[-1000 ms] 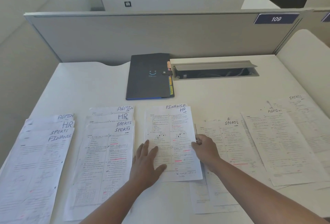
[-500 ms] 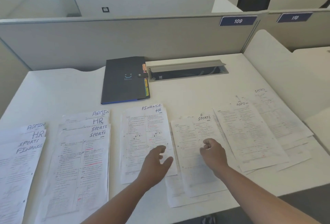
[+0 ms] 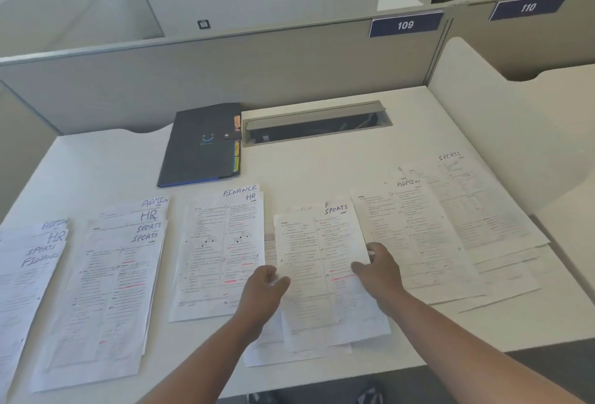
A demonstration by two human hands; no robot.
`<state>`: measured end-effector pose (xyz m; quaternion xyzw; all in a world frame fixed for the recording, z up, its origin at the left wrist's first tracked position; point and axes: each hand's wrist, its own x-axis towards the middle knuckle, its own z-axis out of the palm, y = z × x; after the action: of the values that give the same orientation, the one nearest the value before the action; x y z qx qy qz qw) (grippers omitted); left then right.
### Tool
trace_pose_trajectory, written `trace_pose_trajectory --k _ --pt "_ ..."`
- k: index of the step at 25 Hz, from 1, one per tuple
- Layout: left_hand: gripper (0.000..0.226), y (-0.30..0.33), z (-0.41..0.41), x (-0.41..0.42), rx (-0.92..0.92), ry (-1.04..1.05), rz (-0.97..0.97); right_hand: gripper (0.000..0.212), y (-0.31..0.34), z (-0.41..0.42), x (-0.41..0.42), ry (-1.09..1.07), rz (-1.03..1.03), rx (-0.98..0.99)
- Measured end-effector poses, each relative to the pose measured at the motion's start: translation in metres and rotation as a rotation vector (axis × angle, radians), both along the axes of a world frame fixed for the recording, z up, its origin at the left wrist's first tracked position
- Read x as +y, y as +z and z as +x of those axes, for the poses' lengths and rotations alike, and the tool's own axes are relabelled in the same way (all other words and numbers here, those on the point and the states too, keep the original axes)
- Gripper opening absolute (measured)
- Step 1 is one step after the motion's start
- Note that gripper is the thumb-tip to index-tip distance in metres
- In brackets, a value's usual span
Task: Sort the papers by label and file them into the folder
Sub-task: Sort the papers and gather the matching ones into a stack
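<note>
Gripping the SPORTS sheet [image 3: 322,262] by its side edges, left hand [image 3: 262,287] and right hand [image 3: 378,270] pinching, I am judging a level lift best, toward the closed folder [image 3: 199,146] lying far-left on the desk [image 3: 322,165].

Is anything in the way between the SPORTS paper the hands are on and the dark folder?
No. The hands hold the SPORTS paper at both edges; only bare desk lies between it and the closed folder.
</note>
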<state>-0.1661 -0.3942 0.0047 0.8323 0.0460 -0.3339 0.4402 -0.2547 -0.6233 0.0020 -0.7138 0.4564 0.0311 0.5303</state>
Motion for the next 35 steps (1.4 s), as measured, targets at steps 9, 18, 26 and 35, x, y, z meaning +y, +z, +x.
trace_pose_trajectory --k 9,18,26,35 --pt "0.058 0.017 -0.027 -0.006 0.028 0.192 -0.061 0.02 0.011 -0.007 -0.026 0.032 0.165 -0.14" --pt "0.013 0.025 -0.008 0.038 -0.045 0.396 -0.106 0.018 0.006 0.011 0.023 0.176 0.329 -0.195" --pt "0.013 0.014 0.045 0.114 -0.167 0.456 -0.002 0.017 0.005 0.05 0.08 0.257 0.358 -0.125" --pt "0.013 -0.007 0.102 0.155 -0.22 0.415 0.035 0.015 -0.001 0.059 0.089 0.118 0.254 -0.093"
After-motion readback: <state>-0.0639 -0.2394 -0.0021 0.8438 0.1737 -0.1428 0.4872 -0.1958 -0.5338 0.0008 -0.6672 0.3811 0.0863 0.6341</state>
